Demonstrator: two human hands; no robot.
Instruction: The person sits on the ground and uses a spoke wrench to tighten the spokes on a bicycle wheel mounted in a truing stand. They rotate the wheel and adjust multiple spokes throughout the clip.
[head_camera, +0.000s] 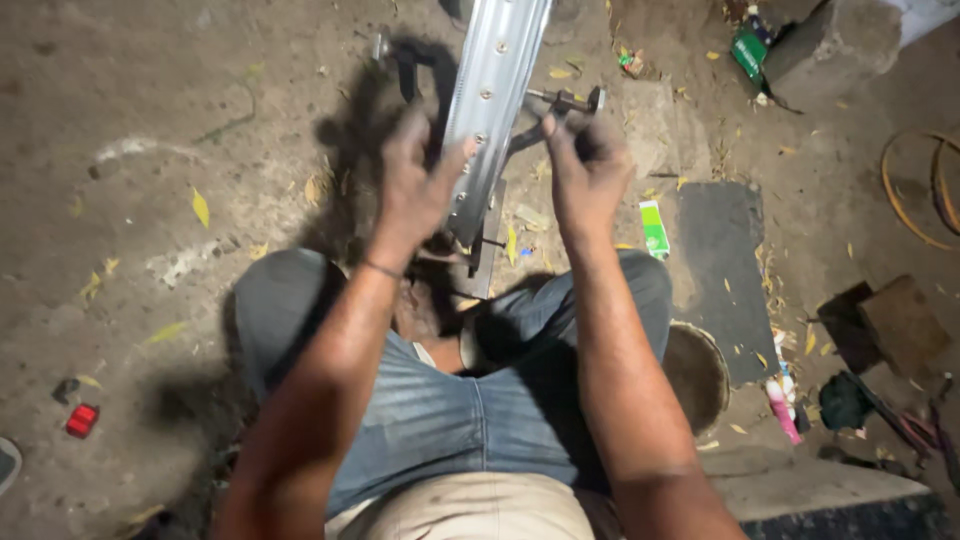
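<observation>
Dirt floor (150, 150) w/ scattered leaves; person sits, knees apart. Silver wheel rim (490, 110) runs from centre to far edge, standing on edge in a dark stand btwn the knees. Prob. light but stiff metal, smooth sidewalls likely slick, spoke holes along the channel; best gripped across both edges, as now. Left hand (415, 190) fingers wrapped on rim's left edge. Right hand (585, 170) fingers closed around the stand's threaded bolt (565, 100), just right of rim.

Wheel rim (492, 110): upper end cut off by top edge. Left hand (415, 185) hides rim's left edge; stand base hidden behind knees.
</observation>
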